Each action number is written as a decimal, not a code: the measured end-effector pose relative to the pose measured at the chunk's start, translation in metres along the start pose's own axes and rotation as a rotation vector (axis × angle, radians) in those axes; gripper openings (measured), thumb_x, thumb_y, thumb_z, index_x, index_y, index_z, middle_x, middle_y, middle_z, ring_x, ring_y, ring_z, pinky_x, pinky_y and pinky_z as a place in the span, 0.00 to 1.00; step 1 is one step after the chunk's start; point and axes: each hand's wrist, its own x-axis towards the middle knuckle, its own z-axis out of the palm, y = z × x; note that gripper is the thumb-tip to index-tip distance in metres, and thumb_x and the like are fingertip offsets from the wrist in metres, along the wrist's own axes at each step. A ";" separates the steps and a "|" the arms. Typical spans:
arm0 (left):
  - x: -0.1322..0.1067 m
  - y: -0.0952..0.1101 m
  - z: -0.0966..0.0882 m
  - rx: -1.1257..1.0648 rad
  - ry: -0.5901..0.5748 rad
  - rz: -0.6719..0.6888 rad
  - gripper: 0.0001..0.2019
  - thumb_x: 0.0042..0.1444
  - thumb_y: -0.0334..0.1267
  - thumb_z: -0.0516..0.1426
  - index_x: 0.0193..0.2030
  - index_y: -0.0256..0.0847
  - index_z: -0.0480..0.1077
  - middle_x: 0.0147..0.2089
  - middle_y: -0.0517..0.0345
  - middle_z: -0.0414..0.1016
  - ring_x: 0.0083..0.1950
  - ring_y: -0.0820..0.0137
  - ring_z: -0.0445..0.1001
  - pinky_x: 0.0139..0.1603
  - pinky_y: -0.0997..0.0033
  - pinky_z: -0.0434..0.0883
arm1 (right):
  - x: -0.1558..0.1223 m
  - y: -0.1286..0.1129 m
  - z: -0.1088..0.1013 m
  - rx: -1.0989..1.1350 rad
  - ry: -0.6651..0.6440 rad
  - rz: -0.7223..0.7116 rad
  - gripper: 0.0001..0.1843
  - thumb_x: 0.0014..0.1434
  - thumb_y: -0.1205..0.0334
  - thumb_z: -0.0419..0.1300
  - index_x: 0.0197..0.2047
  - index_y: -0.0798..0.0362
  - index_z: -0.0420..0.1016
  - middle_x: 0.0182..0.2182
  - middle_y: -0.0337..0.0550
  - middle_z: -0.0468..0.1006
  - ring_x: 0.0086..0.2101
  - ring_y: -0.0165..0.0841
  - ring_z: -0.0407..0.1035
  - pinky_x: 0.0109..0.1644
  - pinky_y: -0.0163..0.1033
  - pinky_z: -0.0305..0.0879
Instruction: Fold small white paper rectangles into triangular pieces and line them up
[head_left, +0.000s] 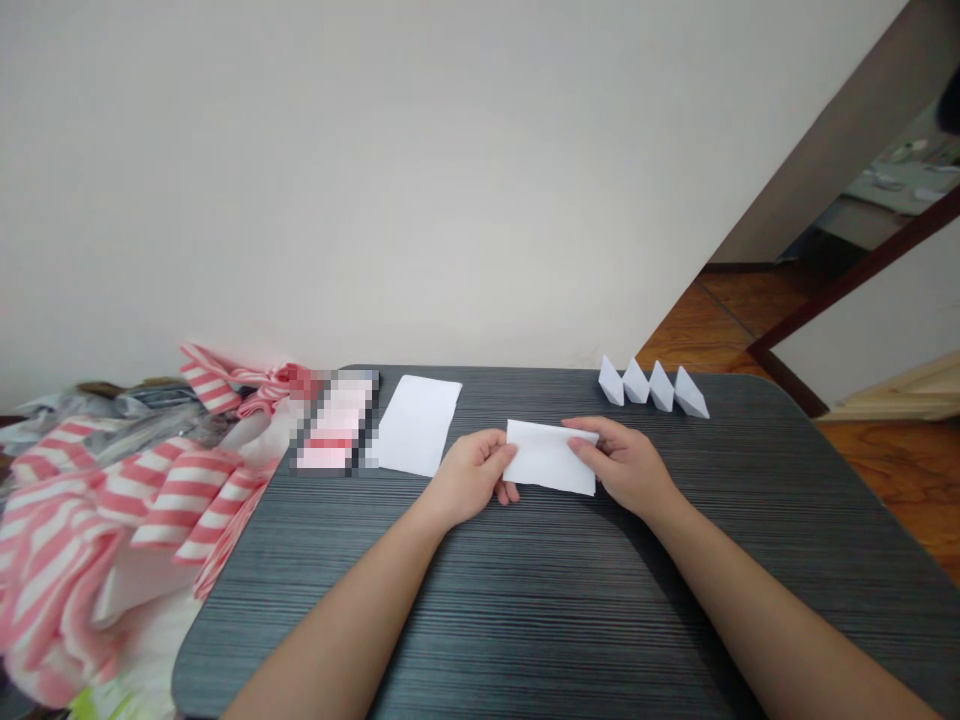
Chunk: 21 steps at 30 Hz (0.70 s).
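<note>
Readable text: none can be made out. A flat oblong item in pink, white and red with dark edges [341,420] lies at the far left of the worktop; coarse pixelation covers it, so any label or brand is illegible.

Held piece: white folded paper rectangle [551,458], matte and smooth, long side running roughly left to right, located near the middle of the worktop between the two hands. Edges slightly offset at its lower right corner, so more than one layer. Contact with the surface below: cannot tell.

Left hand [471,475]: closed in a pinch on the rectangle's left end, thumb on the upper face, fingers curled beneath.
Right hand [630,465]: pinching the right end, thumb on the face, index finger along the far edge; the other fingers are mostly hidden.

Worktop [540,610]: dark grey to black, fine streaked wood-grain pattern, rounded corners, far edge close to a plain pale wall [375,180].

Plain white paper oblong [418,425]: flat, just right of the pixelated item; single sheet or stack, cannot tell.

Row of four white folded-paper shapes [661,387]: faceted, creased, pointed at the ends, set side by side near the far edge, beyond the right hand.

Left of the worktop: heaped pink-and-white striped cloth [176,500], soft and rumpled, beside crumpled greyish translucent material [139,435]. Right background: glossy brown wood-patterned floor [686,330].
</note>
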 end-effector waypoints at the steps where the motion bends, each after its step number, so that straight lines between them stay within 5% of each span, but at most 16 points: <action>1: 0.000 0.000 0.000 0.009 0.002 0.005 0.16 0.59 0.48 0.50 0.39 0.34 0.68 0.21 0.57 0.73 0.20 0.74 0.69 0.22 0.77 0.65 | 0.000 0.000 0.000 -0.003 -0.001 0.002 0.17 0.58 0.54 0.57 0.47 0.53 0.74 0.23 0.39 0.72 0.21 0.30 0.61 0.23 0.34 0.55; 10: -0.001 0.000 0.002 0.037 0.020 0.003 0.15 0.59 0.47 0.50 0.38 0.36 0.68 0.20 0.59 0.71 0.19 0.75 0.67 0.20 0.78 0.63 | 0.000 0.002 -0.002 0.047 -0.040 -0.024 0.17 0.56 0.54 0.59 0.48 0.52 0.74 0.30 0.42 0.77 0.25 0.32 0.67 0.27 0.35 0.62; 15: -0.007 0.004 0.002 0.171 -0.034 -0.003 0.14 0.59 0.46 0.49 0.30 0.37 0.66 0.18 0.62 0.67 0.17 0.76 0.64 0.20 0.78 0.59 | 0.001 -0.003 -0.006 0.307 -0.086 -0.045 0.18 0.62 0.51 0.52 0.47 0.54 0.74 0.35 0.48 0.78 0.30 0.34 0.70 0.31 0.38 0.66; 21: -0.012 0.012 0.004 0.445 -0.128 0.141 0.14 0.58 0.40 0.50 0.24 0.37 0.65 0.20 0.63 0.63 0.22 0.76 0.60 0.22 0.77 0.53 | 0.000 -0.010 -0.006 0.379 -0.359 0.082 0.19 0.61 0.51 0.52 0.44 0.57 0.76 0.32 0.48 0.79 0.25 0.31 0.69 0.28 0.35 0.64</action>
